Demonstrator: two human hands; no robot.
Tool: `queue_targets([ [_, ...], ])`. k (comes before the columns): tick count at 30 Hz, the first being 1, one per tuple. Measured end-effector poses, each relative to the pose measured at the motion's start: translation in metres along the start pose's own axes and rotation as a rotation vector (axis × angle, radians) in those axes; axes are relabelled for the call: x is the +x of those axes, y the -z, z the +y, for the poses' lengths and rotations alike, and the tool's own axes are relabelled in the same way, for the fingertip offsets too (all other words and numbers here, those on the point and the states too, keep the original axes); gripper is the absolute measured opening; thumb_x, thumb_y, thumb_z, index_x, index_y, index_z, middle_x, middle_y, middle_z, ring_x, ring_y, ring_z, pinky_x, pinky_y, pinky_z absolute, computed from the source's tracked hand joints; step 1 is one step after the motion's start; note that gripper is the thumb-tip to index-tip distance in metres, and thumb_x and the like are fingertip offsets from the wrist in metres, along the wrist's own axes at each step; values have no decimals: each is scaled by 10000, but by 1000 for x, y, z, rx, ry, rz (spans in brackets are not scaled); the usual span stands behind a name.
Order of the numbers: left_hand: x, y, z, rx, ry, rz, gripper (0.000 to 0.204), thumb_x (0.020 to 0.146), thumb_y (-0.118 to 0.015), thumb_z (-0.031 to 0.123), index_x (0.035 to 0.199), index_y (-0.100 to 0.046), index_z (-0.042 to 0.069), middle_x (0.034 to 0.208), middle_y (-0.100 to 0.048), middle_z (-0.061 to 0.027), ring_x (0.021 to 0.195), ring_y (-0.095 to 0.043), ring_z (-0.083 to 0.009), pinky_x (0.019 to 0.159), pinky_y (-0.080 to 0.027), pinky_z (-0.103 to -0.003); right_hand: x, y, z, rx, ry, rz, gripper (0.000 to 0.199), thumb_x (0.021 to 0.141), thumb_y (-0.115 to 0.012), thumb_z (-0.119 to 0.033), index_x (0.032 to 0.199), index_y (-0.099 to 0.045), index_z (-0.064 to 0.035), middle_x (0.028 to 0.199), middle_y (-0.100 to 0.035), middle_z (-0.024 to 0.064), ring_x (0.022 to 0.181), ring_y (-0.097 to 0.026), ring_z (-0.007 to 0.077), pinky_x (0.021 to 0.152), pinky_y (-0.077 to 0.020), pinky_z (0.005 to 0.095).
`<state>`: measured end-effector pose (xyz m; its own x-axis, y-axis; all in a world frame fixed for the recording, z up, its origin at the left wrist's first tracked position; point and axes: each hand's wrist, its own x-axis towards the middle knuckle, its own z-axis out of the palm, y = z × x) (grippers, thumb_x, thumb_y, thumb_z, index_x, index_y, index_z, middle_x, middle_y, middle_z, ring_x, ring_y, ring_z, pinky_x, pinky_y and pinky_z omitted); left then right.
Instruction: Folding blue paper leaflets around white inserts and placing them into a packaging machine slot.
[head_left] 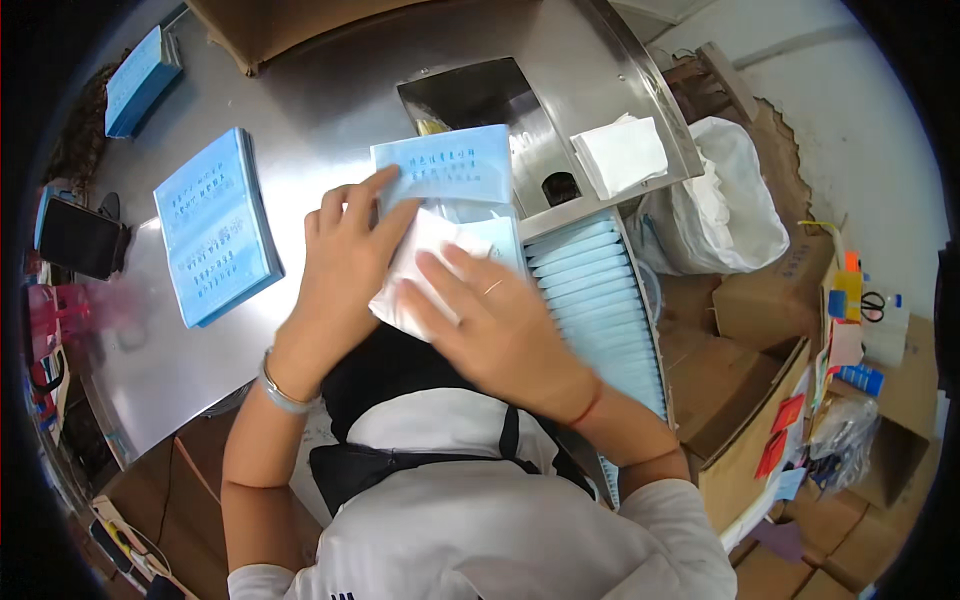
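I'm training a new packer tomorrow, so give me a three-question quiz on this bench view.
1. True or false: both hands rest on the white folded pad.
2. Where does the stack of light blue packets lie? A) left of the hands B) on the floor C) on the cardboard boxes
3. Fill in: the row of blue packets stands to the person's ____ side.

Key
1. True: the left hand and right hand both press the white folded pad.
2. A: the stack of light blue packets lies on the steel table.
3. Right: see the row of blue packets.
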<state>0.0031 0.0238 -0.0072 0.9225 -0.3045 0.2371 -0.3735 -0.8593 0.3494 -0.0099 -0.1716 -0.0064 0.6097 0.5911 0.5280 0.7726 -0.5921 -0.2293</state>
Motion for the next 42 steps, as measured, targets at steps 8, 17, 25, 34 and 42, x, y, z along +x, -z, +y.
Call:
queue_targets([
  [8,12,-3,48,-147,-107,74,669,771,-729,-43,1377,-531,158,1486,-400,-177,930,-649,-299,864,-541,-381,67,-42,82,28,-148,-385,166,879,-570,-94,986,-680,-32,923,-692,198,850,-675,364,711,-550,444],
  [17,-86,58,-106,326,461,303,296,933,-659,193,1166,-568,34,1050,-576,-181,1013,-573,-335,862,-455,-393,20,21,101,-249,-397,326,128,863,-673,-98,943,-705,-3,860,-636,145,816,-616,310,701,-504,403],
  [25,-17,10,-17,6,152,266,264,811,-751,115,968,-570,3,1292,-482,-267,1101,-532,-426,917,-448,-523,7,19,116,-367,-396,176,213,837,-654,-38,1042,-693,4,972,-576,137,908,-541,326,817,-469,417],
  [34,-17,2,8,-22,86,24,521,746,-659,33,1263,-592,40,1404,-473,-180,1288,-464,-361,1033,-367,-489,14,16,24,27,-101,-16,314,818,-648,-69,1129,-692,-71,1203,-623,108,1139,-584,318,1048,-402,521],
  [42,-16,-15,7,35,62,239,390,788,-687,66,1160,-570,81,1425,-448,-181,1339,-387,-419,1073,-328,-519,53,-48,32,88,-68,-36,273,745,-651,-83,1013,-664,-34,1024,-603,104,1069,-568,306,1113,-254,656],
])
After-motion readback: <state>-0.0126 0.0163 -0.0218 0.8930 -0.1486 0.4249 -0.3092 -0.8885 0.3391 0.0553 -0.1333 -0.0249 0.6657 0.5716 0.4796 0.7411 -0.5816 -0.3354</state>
